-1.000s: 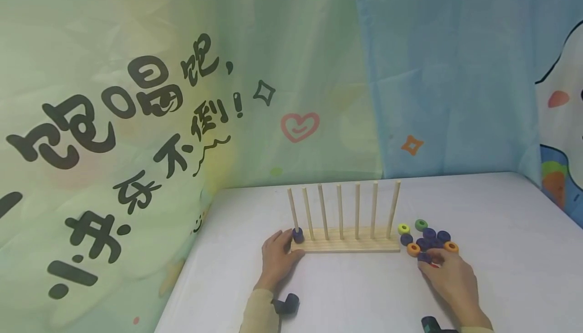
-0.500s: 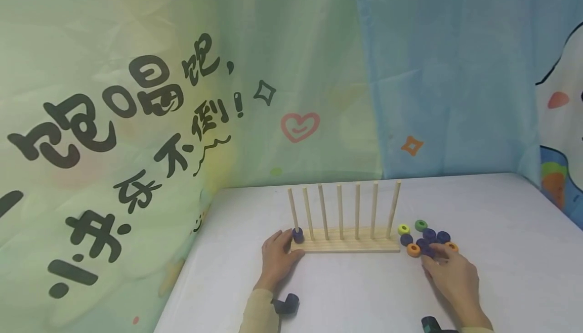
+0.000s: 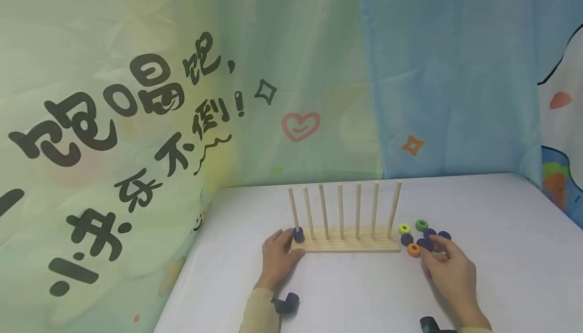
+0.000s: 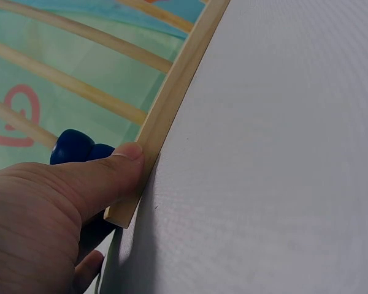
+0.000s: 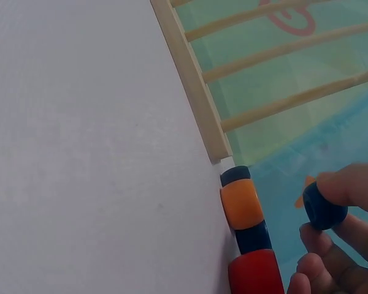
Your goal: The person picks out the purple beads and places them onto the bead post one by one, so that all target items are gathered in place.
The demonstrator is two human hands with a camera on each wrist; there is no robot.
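Note:
My left hand (image 3: pixel 277 259) grips the left end of a wooden peg rack (image 3: pixel 346 246), its thumb (image 4: pixel 127 152) against the front edge of the base. Two blue beads (image 4: pixel 73 147) are stacked low on the leftmost peg, partly covered by that thumb in the left wrist view. At the right, my right hand (image 3: pixel 453 272) pinches a blue bead (image 5: pixel 324 207) between thumb and fingers, raised off the table in the right wrist view. Below and beside it lie loose beads: an orange bead (image 5: pixel 242 204), a red bead (image 5: pixel 256 272) and more blue ones.
Beyond the rack's right end lie a yellow bead (image 3: pixel 404 229), a green bead (image 3: pixel 421 225) and several blue beads (image 3: pixel 407 240). The other wooden pegs (image 3: pixel 340 211) stand bare. A printed cloth (image 3: pixel 319 70) hangs behind the white table (image 3: pixel 355 292).
My right hand has shifted slightly over the bead pile, and the orange bead at the pile's right is now hidden behind it. The left hand keeps its place on the rack.

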